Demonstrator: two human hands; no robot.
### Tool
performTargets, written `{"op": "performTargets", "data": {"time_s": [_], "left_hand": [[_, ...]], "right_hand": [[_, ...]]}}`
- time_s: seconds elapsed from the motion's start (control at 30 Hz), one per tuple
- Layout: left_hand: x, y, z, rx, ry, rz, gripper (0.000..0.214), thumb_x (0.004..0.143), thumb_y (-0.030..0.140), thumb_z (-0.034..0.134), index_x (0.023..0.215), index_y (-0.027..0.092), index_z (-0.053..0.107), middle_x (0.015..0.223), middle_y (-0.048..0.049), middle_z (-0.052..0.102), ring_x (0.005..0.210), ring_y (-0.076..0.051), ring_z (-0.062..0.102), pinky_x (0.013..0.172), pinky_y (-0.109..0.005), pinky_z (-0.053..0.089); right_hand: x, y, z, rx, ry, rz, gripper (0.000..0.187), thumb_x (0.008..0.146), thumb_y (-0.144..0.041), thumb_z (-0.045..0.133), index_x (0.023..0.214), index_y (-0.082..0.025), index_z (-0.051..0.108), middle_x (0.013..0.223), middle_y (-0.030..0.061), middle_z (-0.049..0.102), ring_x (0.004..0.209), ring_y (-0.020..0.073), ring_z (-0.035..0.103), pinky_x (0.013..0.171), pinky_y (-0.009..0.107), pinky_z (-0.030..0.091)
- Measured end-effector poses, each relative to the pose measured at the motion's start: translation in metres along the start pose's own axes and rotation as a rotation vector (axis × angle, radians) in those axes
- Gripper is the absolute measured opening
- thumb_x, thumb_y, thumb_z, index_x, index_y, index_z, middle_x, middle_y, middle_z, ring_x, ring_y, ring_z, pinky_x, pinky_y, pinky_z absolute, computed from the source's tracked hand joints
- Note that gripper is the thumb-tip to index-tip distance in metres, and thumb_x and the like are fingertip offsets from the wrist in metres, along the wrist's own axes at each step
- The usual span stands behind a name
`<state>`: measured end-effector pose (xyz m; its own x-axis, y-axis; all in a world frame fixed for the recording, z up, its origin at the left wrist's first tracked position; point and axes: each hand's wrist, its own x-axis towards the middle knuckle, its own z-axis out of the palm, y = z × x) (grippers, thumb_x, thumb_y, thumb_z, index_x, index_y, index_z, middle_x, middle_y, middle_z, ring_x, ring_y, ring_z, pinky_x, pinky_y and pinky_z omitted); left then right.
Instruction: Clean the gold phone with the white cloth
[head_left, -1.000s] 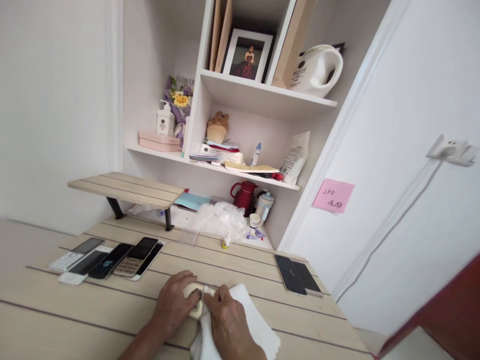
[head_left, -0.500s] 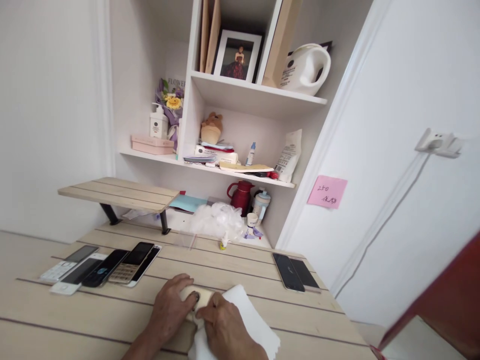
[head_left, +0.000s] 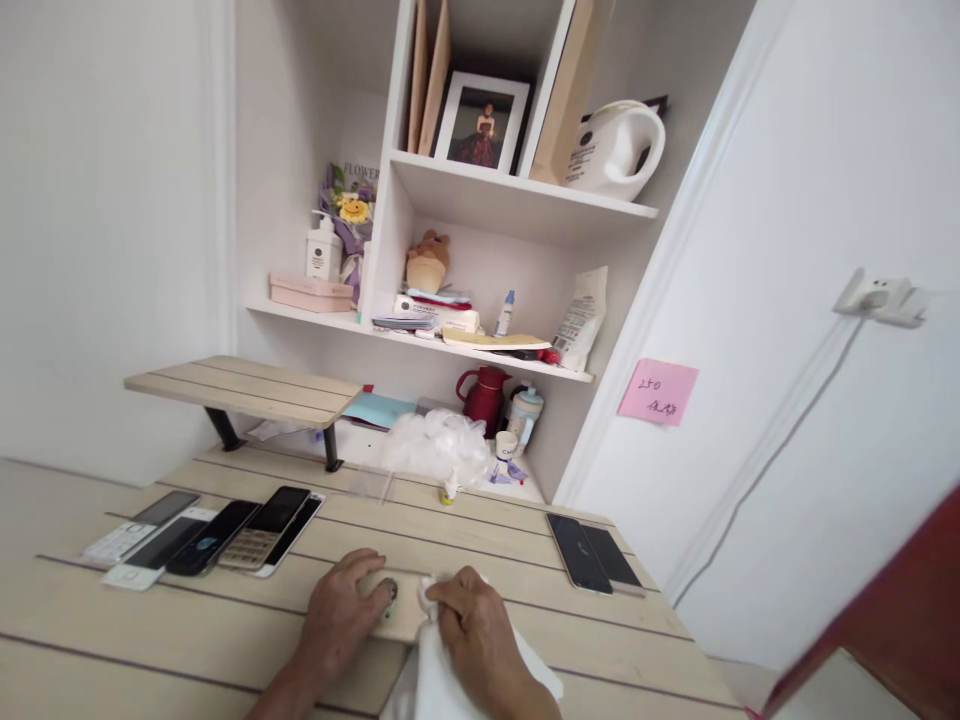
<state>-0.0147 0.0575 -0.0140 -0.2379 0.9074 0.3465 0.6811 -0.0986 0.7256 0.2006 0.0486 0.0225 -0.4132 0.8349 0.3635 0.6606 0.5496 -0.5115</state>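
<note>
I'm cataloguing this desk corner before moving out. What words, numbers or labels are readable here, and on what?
"FLOWER": card behind the bouquet
"250": pink sticky note; handwritten characters below it too blurred to read
"C", rest unclear: small white cup
Print on the pump bottle and white jug: too small to read

White built-in shelves (head_left: 517, 205) rise behind a pale wooden desk (head_left: 97, 630).

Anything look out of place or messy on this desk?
A crumpled clear plastic bag stands out, bunched up at the far edge of the wooden desk. It looks odd because the phones nearby are laid out in a neat row, while the bag sits in a loose heap.
</note>
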Motion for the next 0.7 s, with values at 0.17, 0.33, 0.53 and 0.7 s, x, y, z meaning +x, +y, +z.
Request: {"op": "performTargets", "data": {"time_s": [0.17, 0.33, 0.53, 0.7], "left_hand": [[0.005, 0.000, -0.003, -0.061, 0.012, -0.043, 0.033, 0.072, 0.033, 0.060, 0.094, 0.018, 0.080, 0.110, -0.0092, 0.079, 0.107, -0.030, 0.072, 0.103, -0.044, 0.053], [0.007, -0.001, -0.009, -0.129, 0.008, -0.064, 0.029, 0.072, 0.036, 0.062, 0.090, 0.022, 0.080, 0.106, -0.0061, 0.081, 0.105, -0.029, 0.073, 0.100, -0.042, 0.055], [0.003, 0.004, -0.010, -0.200, -0.022, -0.045, 0.029, 0.070, 0.033, 0.062, 0.088, 0.022, 0.082, 0.108, -0.0058, 0.080, 0.106, -0.029, 0.073, 0.103, -0.041, 0.053], [0.002, 0.003, -0.005, -0.240, -0.037, -0.014, 0.030, 0.070, 0.032, 0.061, 0.089, 0.022, 0.082, 0.108, -0.0061, 0.080, 0.106, -0.027, 0.074, 0.101, -0.038, 0.054]], "right_hand": [[0.000, -0.003, -0.002, 0.122, -0.041, -0.083, 0.038, 0.091, -0.006, 0.049, 0.103, -0.028, 0.078, 0.090, 0.0043, 0.068, 0.085, 0.0162, 0.068, 0.078, 0.025, 0.050], [0.004, 0.008, 0.000, 0.208, 0.036, -0.095, 0.034, 0.095, -0.014, 0.049, 0.107, -0.026, 0.078, 0.089, 0.0062, 0.066, 0.083, 0.0176, 0.068, 0.077, 0.027, 0.051], [0.006, 0.013, 0.001, 0.251, 0.010, -0.183, 0.032, 0.096, -0.018, 0.050, 0.103, -0.028, 0.079, 0.088, 0.0048, 0.064, 0.080, 0.0156, 0.067, 0.071, 0.024, 0.049], [0.009, 0.018, 0.000, 0.260, 0.075, -0.176, 0.032, 0.095, -0.016, 0.050, 0.104, -0.027, 0.078, 0.087, 0.0049, 0.065, 0.079, 0.0157, 0.066, 0.072, 0.024, 0.049]]}}
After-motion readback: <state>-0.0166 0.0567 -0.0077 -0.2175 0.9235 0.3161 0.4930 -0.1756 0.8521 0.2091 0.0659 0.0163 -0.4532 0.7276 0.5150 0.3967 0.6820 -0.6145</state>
